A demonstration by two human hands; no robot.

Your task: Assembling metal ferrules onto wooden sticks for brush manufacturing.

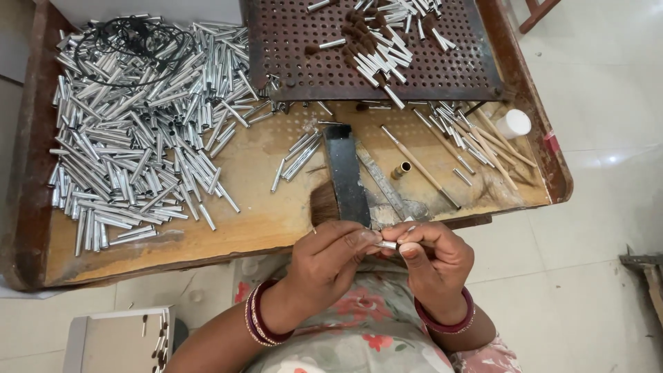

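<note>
Both hands met at near edge of the counter (228,228). L hand (330,257) & R hand (431,257) each had fingers pinched shut on one small metal tube (388,244) between them, just below a dark block (347,176); big tube pile (131,131) lay far left.
</note>
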